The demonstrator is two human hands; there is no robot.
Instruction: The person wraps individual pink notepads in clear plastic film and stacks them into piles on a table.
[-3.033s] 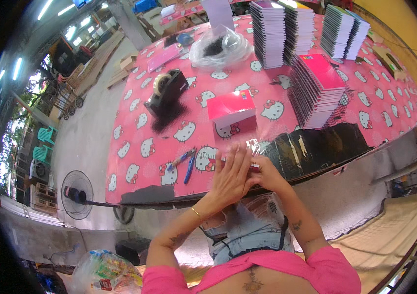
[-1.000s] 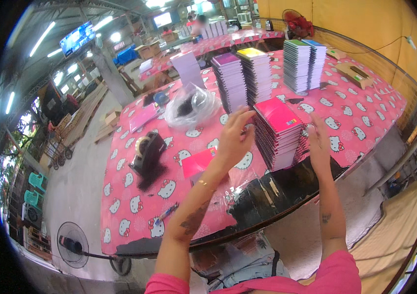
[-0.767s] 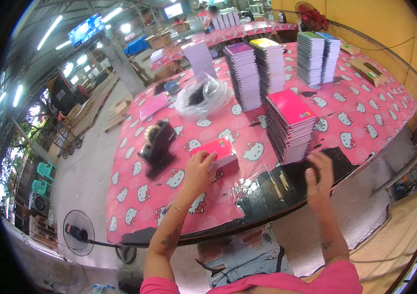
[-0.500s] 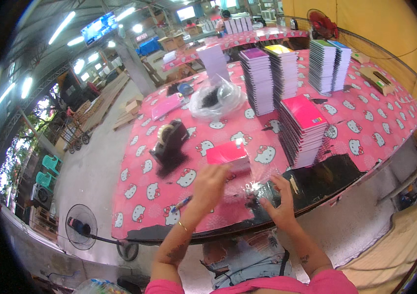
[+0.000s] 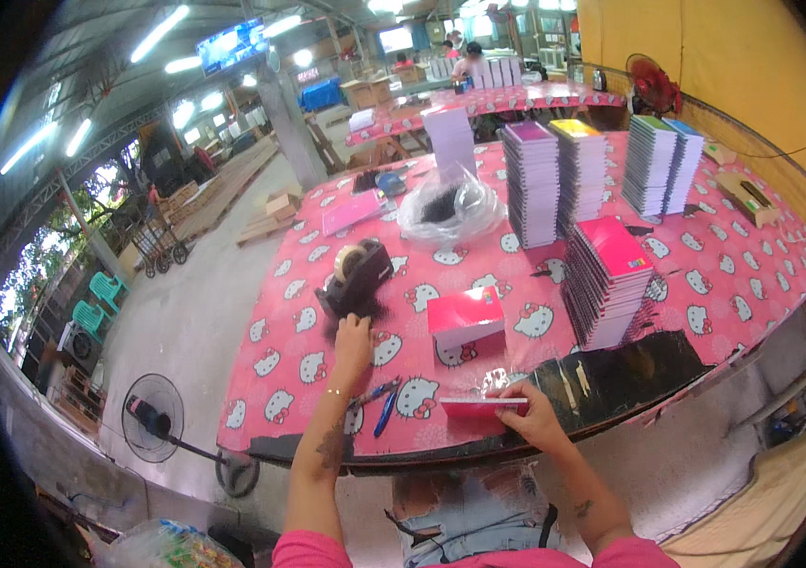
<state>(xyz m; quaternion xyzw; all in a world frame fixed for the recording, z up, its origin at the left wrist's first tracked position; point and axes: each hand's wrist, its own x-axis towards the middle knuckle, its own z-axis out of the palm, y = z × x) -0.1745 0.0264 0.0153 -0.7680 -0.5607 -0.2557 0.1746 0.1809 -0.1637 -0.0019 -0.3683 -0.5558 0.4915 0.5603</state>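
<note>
My right hand point(image 5: 533, 418) grips a thin pink notebook point(image 5: 478, 409) by its right end, above the near table edge. The notebook is held nearly edge-on, its pale edge upward. My left hand point(image 5: 354, 343) is at the near end of a black tape dispenser point(image 5: 361, 276) with a tan roll point(image 5: 350, 257). Its fingers are bunched together; whatever is between them is too small to make out. A short pink-topped stack point(image 5: 465, 314) lies between the hands, farther back. Pens point(image 5: 386, 414) lie beside my left forearm.
Tall notebook stacks with pink point(image 5: 608, 284), purple point(image 5: 531, 185), yellow point(image 5: 578, 175) and green point(image 5: 649, 166) covers stand to the right and behind. A clear plastic bag point(image 5: 455, 213) sits mid-table. A black patch point(image 5: 625, 379) lines the near edge; a standing fan point(image 5: 152, 417) is left.
My left hand has left the short pink stack and moved left to the tape dispenser. My right hand, earlier open near the edge, now holds a pink notebook. The view has shifted.
</note>
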